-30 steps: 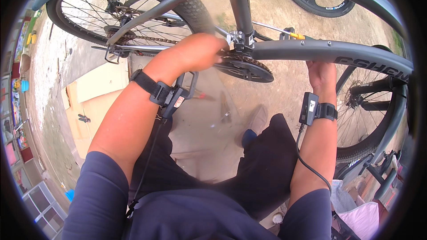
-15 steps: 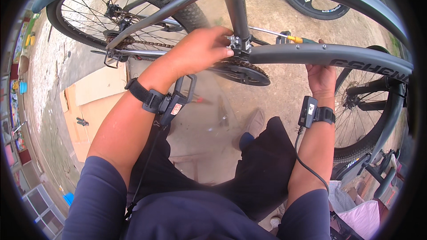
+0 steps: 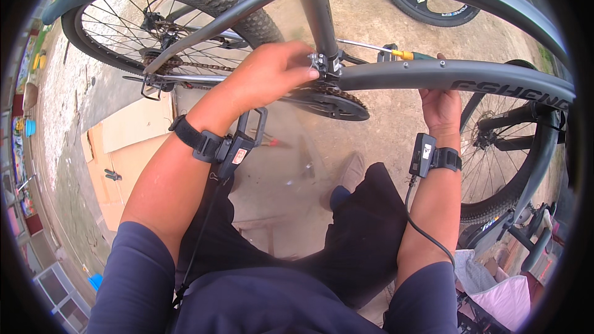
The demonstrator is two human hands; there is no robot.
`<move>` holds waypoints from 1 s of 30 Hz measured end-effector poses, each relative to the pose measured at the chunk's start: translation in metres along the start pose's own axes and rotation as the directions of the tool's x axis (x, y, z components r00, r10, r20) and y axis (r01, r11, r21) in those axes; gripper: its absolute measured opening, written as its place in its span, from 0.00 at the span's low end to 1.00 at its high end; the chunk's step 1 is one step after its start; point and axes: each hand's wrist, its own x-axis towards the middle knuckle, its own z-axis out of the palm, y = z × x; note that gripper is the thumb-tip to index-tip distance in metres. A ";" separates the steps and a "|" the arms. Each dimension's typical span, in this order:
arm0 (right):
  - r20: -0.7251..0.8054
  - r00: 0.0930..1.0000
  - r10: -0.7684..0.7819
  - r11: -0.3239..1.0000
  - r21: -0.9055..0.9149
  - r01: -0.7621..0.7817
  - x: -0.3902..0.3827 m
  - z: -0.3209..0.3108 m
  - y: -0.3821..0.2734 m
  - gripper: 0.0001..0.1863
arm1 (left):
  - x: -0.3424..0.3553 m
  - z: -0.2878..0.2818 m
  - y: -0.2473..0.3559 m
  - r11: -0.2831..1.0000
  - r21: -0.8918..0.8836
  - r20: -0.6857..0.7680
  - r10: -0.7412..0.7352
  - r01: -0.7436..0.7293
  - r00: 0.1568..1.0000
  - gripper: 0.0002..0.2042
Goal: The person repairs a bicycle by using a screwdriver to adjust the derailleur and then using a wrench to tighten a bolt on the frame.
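My left hand [image 3: 266, 71] has its thumb and fingertips around the silver-and-black front derailleur [image 3: 325, 65] on the grey seat tube [image 3: 315, 15], just above the black chainring [image 3: 337, 108]. My right hand [image 3: 440, 108] is mostly hidden by the frame's lower tube [image 3: 396, 76]; its fingers curl up behind it onto a yellow-and-green screwdriver [image 3: 403, 55], whose long steel shaft reaches left toward the derailleur. The rear wheel [image 3: 247, 21] with its chain is at upper left.
The front wheel and fork [image 3: 495, 127] stand at right, another wheel [image 3: 427, 15] beyond the frame. Cardboard sheets [image 3: 127, 124] with a small dark tool [image 3: 112, 175] lie on the ground at left. A pink cloth [image 3: 507, 297] is at lower right.
My left hand has lifted slightly from beside the chainring to the derailleur clamp. The frame, screwdriver and my right hand appear a little further left in the view.
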 end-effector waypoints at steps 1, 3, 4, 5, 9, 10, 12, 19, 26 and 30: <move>0.001 1.000 -0.001 1.000 -0.004 0.001 0.000 0.001 -0.001 0.27 | 0.000 0.000 -0.001 1.000 0.016 -0.006 0.014 -0.013 1.000 0.18; 0.005 1.000 -0.003 1.000 0.001 0.003 0.001 -0.001 0.001 0.28 | 0.000 0.001 0.000 0.999 0.035 -0.011 0.020 -0.019 1.000 0.18; 0.007 1.000 -0.003 1.000 0.003 0.003 0.002 -0.002 0.001 0.28 | 0.001 0.001 0.001 0.999 0.039 -0.012 0.013 -0.013 1.000 0.18; 0.008 1.000 -0.011 1.000 0.014 0.011 0.001 -0.001 0.001 0.27 | 0.001 0.001 0.001 0.999 0.041 -0.014 0.008 -0.008 1.000 0.18; 0.003 0.999 -0.049 0.999 0.011 0.049 -0.002 0.008 0.001 0.24 | 0.001 0.000 0.002 0.998 0.067 -0.027 0.016 -0.014 1.000 0.17; -0.002 0.998 -0.060 0.998 -0.002 0.060 -0.002 0.010 0.001 0.24 | 0.001 0.000 0.001 0.997 0.079 -0.033 0.023 -0.020 0.999 0.17; -0.013 0.998 -0.066 0.997 -0.032 0.065 0.001 0.005 -0.001 0.25 | 0.002 0.001 0.001 0.995 0.092 -0.044 0.038 -0.034 0.998 0.17; -0.067 0.992 -0.105 0.994 -0.039 0.103 0.010 -0.006 0.001 0.16 | 0.003 0.004 -0.001 0.988 0.134 -0.086 0.095 -0.083 0.992 0.16; -0.016 0.994 -0.108 0.960 -0.261 0.100 0.013 0.004 -0.012 0.16 | -0.001 0.003 0.006 0.999 0.034 -0.083 -0.008 0.011 0.997 0.16; 0.136 0.991 0.002 0.908 -0.415 0.055 0.012 -0.007 -0.019 0.16 | 0.000 0.006 0.005 0.999 -0.020 -0.088 -0.036 0.035 0.995 0.18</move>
